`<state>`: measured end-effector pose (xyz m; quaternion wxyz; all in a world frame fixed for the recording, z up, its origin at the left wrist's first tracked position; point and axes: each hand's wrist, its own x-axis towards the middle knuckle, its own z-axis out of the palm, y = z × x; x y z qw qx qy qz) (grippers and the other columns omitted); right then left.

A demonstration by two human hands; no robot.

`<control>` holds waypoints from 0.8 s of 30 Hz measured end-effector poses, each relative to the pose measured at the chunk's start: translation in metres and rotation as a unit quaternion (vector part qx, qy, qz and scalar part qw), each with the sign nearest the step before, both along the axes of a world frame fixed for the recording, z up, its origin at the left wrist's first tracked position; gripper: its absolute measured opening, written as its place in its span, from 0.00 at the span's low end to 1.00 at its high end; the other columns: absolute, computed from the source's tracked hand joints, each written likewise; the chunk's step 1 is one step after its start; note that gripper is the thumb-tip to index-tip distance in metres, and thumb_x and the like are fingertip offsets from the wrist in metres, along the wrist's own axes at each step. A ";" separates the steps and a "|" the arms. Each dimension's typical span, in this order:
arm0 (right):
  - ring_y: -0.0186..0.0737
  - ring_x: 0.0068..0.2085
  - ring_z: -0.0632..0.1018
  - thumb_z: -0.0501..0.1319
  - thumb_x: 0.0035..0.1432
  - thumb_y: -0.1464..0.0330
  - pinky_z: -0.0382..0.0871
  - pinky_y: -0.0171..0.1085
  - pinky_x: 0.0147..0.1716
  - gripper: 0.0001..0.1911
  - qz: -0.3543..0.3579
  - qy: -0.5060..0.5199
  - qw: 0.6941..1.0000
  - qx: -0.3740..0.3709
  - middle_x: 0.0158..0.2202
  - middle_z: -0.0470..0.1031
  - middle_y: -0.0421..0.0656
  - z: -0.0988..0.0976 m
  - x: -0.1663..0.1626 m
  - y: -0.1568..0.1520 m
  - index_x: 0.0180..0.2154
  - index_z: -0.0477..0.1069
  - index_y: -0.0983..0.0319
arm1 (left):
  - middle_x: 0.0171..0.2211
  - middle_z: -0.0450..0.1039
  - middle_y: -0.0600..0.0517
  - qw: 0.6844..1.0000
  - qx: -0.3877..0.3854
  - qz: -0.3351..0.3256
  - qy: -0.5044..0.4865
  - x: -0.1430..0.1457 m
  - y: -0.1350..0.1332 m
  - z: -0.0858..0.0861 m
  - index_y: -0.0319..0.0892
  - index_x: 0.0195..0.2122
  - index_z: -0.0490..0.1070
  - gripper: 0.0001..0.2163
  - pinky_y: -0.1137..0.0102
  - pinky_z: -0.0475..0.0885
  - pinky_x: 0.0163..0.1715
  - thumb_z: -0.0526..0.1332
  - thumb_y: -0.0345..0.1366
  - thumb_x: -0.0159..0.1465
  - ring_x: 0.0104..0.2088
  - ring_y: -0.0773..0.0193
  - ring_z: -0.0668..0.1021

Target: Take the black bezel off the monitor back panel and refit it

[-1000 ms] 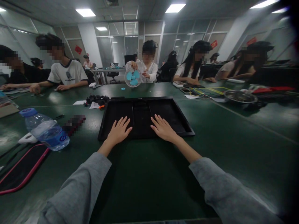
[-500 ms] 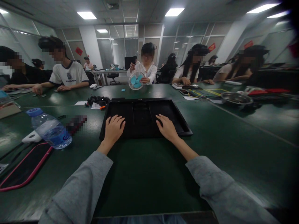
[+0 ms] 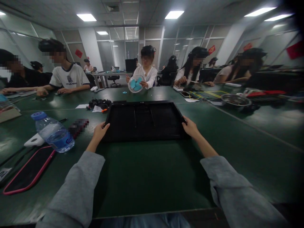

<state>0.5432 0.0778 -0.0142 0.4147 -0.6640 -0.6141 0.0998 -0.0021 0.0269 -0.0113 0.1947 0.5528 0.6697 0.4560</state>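
Observation:
A shallow black tray-like frame [image 3: 144, 138] with raised edges lies on the green table in front of me. Two thin upright strips run down its dark inside. My left hand [image 3: 101, 130] is closed on its left edge, thumb over the rim and the other fingers partly hidden along the outside. At the opposite side, my right hand [image 3: 190, 126] grips the right edge, with the fingertips hidden at the rim.
To the left are a tilted water bottle [image 3: 53, 133], a red-edged phone-shaped object [image 3: 29, 171] and a white device [image 3: 34, 140]. Black parts [image 3: 98, 103] lie behind the frame. Across the table a person holds a blue-bladed fan [image 3: 136, 84]; a metal bowl [image 3: 236, 100] sits right.
Both my hands have moved outward from above the frame's inside to its left and right edges and closed on them. The person opposite has shifted the fan slightly.

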 end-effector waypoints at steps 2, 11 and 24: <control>0.51 0.47 0.81 0.58 0.53 0.70 0.73 0.53 0.54 0.31 0.034 0.037 0.998 -0.025 0.45 0.80 0.51 -0.002 0.007 -0.007 0.60 0.69 0.65 | 0.44 0.82 0.44 0.999 -0.009 0.015 -0.044 -0.003 -0.002 0.003 0.38 0.52 0.77 0.20 0.61 0.76 0.48 0.65 0.42 0.61 0.47 0.51 0.82; 0.47 0.35 0.82 0.67 0.52 0.62 0.81 0.48 0.36 0.35 0.090 0.271 0.953 -0.101 0.38 0.82 0.45 0.003 0.001 -0.014 0.62 0.66 0.59 | 0.37 0.83 0.45 0.989 -0.020 0.027 -0.145 -0.011 -0.011 0.008 0.37 0.48 0.78 0.21 0.62 0.78 0.42 0.70 0.43 0.56 0.39 0.54 0.83; 0.47 0.42 0.82 0.67 0.45 0.65 0.78 0.49 0.48 0.36 0.017 0.344 0.939 0.025 0.44 0.81 0.46 0.002 0.014 -0.027 0.58 0.71 0.60 | 0.46 0.81 0.42 0.993 -0.016 0.001 -0.117 -0.005 -0.012 0.011 0.37 0.48 0.77 0.24 0.69 0.74 0.32 0.60 0.52 0.61 0.36 0.59 0.81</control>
